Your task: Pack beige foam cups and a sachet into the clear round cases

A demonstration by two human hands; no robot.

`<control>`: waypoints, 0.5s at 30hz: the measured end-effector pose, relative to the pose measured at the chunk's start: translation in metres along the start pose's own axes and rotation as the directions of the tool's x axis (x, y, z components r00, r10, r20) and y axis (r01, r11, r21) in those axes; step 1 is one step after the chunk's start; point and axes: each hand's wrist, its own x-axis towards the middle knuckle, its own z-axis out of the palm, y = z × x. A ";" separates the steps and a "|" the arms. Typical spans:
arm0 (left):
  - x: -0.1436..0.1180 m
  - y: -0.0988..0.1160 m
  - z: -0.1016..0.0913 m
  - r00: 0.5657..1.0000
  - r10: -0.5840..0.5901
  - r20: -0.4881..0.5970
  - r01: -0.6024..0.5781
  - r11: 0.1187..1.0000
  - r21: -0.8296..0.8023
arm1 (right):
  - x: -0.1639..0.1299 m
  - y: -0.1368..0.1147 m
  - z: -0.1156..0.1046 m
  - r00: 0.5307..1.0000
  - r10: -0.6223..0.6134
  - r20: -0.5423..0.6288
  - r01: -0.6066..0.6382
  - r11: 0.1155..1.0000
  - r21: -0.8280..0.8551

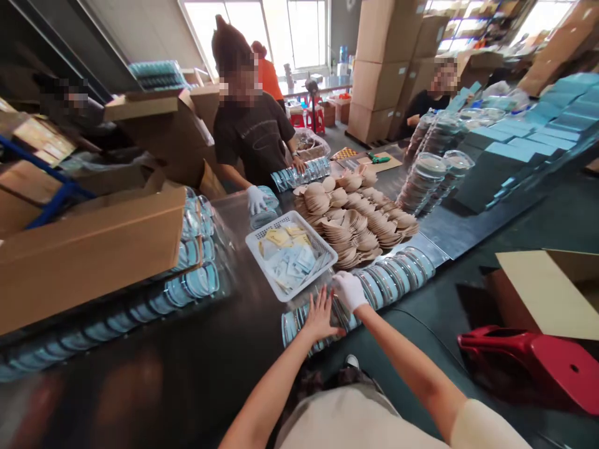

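A row of round transparent plastic containers with pale blue inserts (397, 277) lies on edge along the near side of the metal table. Bare and with fingers spread, my left hand (321, 318) rests on the left part of this row. My right hand (350, 290), in a white glove, is just beside it over the middle of the row. Its fingers are curled in, and what they hold, if anything, is hidden. Just beyond both hands is a white plastic basket (333, 257) with yellow and pale blue packets (292, 262). Stacks of beige cup-shaped pieces (344, 231) lie behind the row.
Across the table a co-worker (255, 131) with one white glove handles similar containers (302, 173). Another person (433, 93) sits farther right near container stacks (423, 178). A large cardboard box (93, 249) stands left. A red plastic stool (528, 362) and an open carton (547, 287) are at right.
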 end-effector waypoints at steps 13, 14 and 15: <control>-0.052 -0.051 -0.008 0.995 -0.024 0.098 0.024 1.000 0.001 | -0.141 -0.066 0.141 0.549 0.700 0.457 -0.620 -0.026 0.784; -0.052 -0.050 -0.008 0.995 -0.024 0.099 0.024 1.000 0.000 | -0.136 -0.065 0.142 0.556 0.702 0.445 -0.615 -0.013 0.789; -0.051 -0.050 -0.009 0.995 -0.025 0.100 0.025 1.000 -0.002 | -0.134 -0.062 0.142 0.562 0.701 0.439 -0.611 -0.006 0.792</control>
